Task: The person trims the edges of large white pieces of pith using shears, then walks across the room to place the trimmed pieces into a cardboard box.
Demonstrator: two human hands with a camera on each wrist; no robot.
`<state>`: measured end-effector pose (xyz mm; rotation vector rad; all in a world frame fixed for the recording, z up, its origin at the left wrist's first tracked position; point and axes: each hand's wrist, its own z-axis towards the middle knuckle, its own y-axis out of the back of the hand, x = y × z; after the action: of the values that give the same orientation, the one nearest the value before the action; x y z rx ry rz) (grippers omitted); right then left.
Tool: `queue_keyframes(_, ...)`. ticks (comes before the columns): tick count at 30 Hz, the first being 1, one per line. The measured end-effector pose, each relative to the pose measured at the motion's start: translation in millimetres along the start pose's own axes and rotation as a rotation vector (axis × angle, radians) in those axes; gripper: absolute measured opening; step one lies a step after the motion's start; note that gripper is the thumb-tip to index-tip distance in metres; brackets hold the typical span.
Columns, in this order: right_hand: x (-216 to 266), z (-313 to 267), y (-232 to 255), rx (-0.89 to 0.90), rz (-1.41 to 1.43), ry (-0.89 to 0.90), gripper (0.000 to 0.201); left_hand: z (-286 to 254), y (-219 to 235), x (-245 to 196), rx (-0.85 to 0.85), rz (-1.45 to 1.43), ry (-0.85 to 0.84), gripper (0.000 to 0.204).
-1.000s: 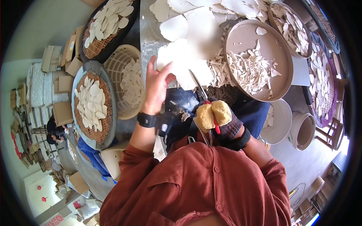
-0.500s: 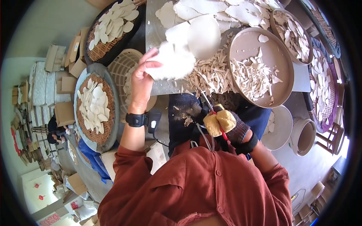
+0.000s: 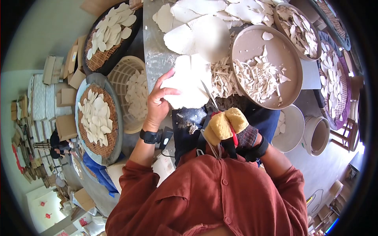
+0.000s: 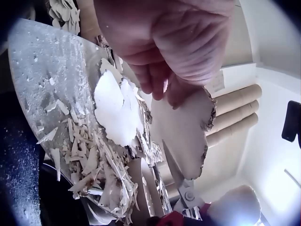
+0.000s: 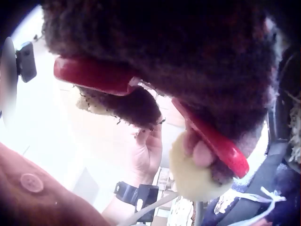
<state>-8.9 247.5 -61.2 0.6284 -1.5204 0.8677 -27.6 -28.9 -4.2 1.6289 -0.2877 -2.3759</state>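
Note:
My left hand [image 3: 158, 101] pinches a thin off-white sheet [image 3: 185, 86] by its left edge, near the front of the table. In the left wrist view this sheet [image 4: 178, 129] shows a ragged brownish edge. My right hand [image 3: 248, 137], in a dark knitted glove, grips scissors [image 3: 211, 95] with red handles. Yellow foam pads [image 3: 223, 125] wrap around the handle area. The blades of the scissors [image 4: 175, 168] overlap the sheet's lower part in the left wrist view. The right wrist view shows a red handle [image 5: 94, 75] against the glove.
White offcuts [image 3: 223, 78] lie heaped on the metal table [image 3: 155, 53], beside a round tray [image 3: 289, 78] of scraps. More sheets [image 3: 240, 11] lie at the back. On the left stand a basket [image 3: 118, 74] and a woven tray [image 3: 112, 147] of oval pieces. A bucket [image 3: 317, 135] stands right.
My left hand lifted a sheet off to the left, blurred half a second ago, and now holds it lower, in front of the scissors. My right hand keeps hold of the scissors throughout.

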Motion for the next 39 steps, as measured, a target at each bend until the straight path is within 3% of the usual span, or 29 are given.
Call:
queue_keyframes(2,-1.4,1.8,-3.6,-0.118,-0.132,0.12,0.034,0.3,-1.6,-0.8,-0.006,-0.063,0.036,0.019)
queue_keyframes(5,-1.9,0.1,-6.1,-0.126,-0.12,0.056,0.041,-0.9,1.3,-1.7,0.033,-0.05,0.1,0.021)
queue_keyframes(6,2.7,-0.6,2.7,-0.022,-0.139,0.039,0.051,-1.3,2.8,0.4,0.066,-0.042,0.117,0.021)
queue_keyframes(9,-4.4,5.8,10.0,0.115,0.093,-0.246,0.069,-1.8,-2.5,-2.6,0.089,-0.043,0.137,0.022)
queue_keyframes(13,10.5,9.8,11.7,-0.034,-0.297,0.174,0.056,1.1,-4.2,1.9,0.075,-0.029,0.132,0.021)
queue_keyframes(17,-3.3,16.2,-2.8,-0.311,-0.03,0.01,0.038,4.4,-9.4,4.4,0.025,0.008,0.04,0.021)
queue_keyframes(19,-5.9,19.4,1.8,-0.275,-0.153,0.109,0.038,4.5,-8.7,12.1,0.01,0.061,-0.016,0.023)
queue_keyframes(21,-9.6,20.3,4.5,-0.255,-0.291,0.223,0.033,3.2,-10.1,18.1,-0.075,-0.051,0.05,0.022)
queue_keyframes(23,-10.6,20.2,2.6,-0.31,-0.007,0.158,0.028,5.3,-11.9,10.2,-0.209,-0.183,0.203,0.019)
queue_keyframes(24,-10.3,18.4,-2.9,-0.366,0.351,0.026,0.025,5.0,-11.5,3.2,-0.3,-0.259,0.326,0.017)
queue_keyframes(25,-14.1,17.4,-3.2,-0.335,0.521,-0.011,0.024,4.2,-11.4,-2.8,-0.39,-0.336,0.451,0.015)
queue_keyframes(27,-21.7,15.6,-3.5,-0.299,0.863,-0.099,0.024,-1.9,-5.2,-1.2,-0.396,-0.497,0.538,0.016)
queue_keyframes(30,-38.6,21.7,-2.8,-0.11,1.182,-0.006,0.022,-8.3,-9.6,-10.7,-0.366,-0.674,0.675,0.028)
queue_keyframes(32,-32.7,22.0,-5.0,-0.219,0.447,-0.005,0.024,-12.8,-21.5,-21.8,-0.323,-0.652,0.694,0.032)
queue_keyframes(36,-25.4,23.9,-21.9,-0.374,0.461,-0.169,0.036,-26.7,-35.1,-30.5,-0.235,-0.622,0.748,0.044)
queue_keyframes(39,-10.4,27.0,-17.8,-0.252,0.785,-0.086,0.036,-30.4,-39.8,-34.9,-0.223,-0.593,0.752,0.046)
